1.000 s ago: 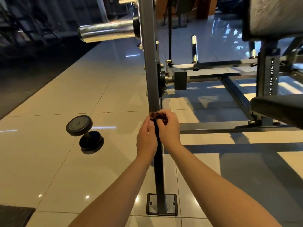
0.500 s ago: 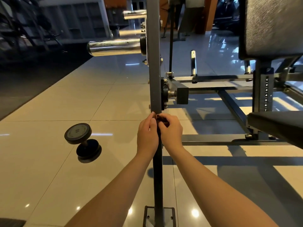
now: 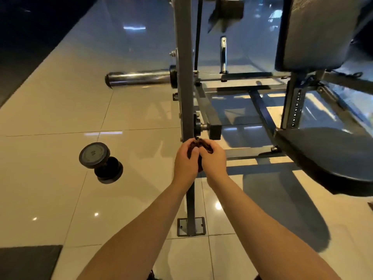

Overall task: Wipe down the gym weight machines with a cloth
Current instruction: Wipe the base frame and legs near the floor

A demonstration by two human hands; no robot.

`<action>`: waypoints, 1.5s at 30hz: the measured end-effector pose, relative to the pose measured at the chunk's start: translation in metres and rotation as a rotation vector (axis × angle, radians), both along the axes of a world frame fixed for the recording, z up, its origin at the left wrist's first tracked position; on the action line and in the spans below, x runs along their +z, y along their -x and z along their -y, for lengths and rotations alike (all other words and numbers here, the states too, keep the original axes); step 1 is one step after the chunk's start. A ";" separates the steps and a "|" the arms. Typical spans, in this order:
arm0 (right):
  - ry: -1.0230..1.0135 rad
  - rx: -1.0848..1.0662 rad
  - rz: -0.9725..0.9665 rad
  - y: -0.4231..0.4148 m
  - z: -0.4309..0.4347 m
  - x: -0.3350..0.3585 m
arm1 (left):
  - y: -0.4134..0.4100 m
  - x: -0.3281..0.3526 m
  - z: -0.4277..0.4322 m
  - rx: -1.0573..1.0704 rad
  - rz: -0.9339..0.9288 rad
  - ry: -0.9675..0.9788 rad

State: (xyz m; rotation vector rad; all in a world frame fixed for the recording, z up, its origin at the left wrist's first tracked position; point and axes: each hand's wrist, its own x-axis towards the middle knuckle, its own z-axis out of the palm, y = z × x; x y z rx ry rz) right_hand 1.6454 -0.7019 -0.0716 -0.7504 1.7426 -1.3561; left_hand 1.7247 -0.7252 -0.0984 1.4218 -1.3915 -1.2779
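dark brown bunched cloth (image 3: 204, 146) is pressed against the grey square steel upright post (image 3: 184, 81) of the weight machine, just below its black round knob (image 3: 197, 124), and we grip it with both hands. our left hand (image 3: 185, 161) curls its fingers round cloth and post from nine o'clock, our right hand (image 3: 214, 161) from three o'clock. a black dumbbell marked 10 (image 3: 101, 161) lies on the glossy cream floor tiles (image 3: 50, 110) at nine o'clock of our hands, well apart, with a black padded seat (image 3: 327, 156) at three o'clock.

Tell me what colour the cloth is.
The cloth looks dark brown, held by left hand and right hand; head view.
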 end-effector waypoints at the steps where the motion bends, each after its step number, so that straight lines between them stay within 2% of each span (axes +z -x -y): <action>1: -0.009 -0.030 0.040 0.000 -0.004 0.025 | 0.000 0.026 -0.002 -0.015 -0.006 -0.018; 6: 0.000 -0.041 0.150 0.018 -0.029 0.164 | 0.008 0.169 -0.010 -0.087 0.051 -0.013; 12: -0.004 -0.003 -0.043 0.067 -0.060 0.330 | 0.048 0.331 -0.029 -0.135 0.220 0.150; 18: -0.002 0.061 -0.112 0.114 -0.078 0.434 | 0.084 0.442 -0.052 -0.142 0.163 0.195; 23: 0.024 0.059 -0.045 0.132 -0.059 0.470 | 0.099 0.479 -0.023 -0.138 0.180 0.284; 33: 0.055 0.024 -0.077 0.143 0.047 0.497 | 0.108 0.517 0.086 -0.190 0.217 0.331; 39: 0.136 0.042 -0.104 0.160 0.100 0.497 | 0.128 0.533 0.133 -0.156 0.085 0.261; 45: 0.088 0.120 -0.074 0.196 0.142 0.495 | 0.171 0.543 0.169 -0.068 -0.007 0.209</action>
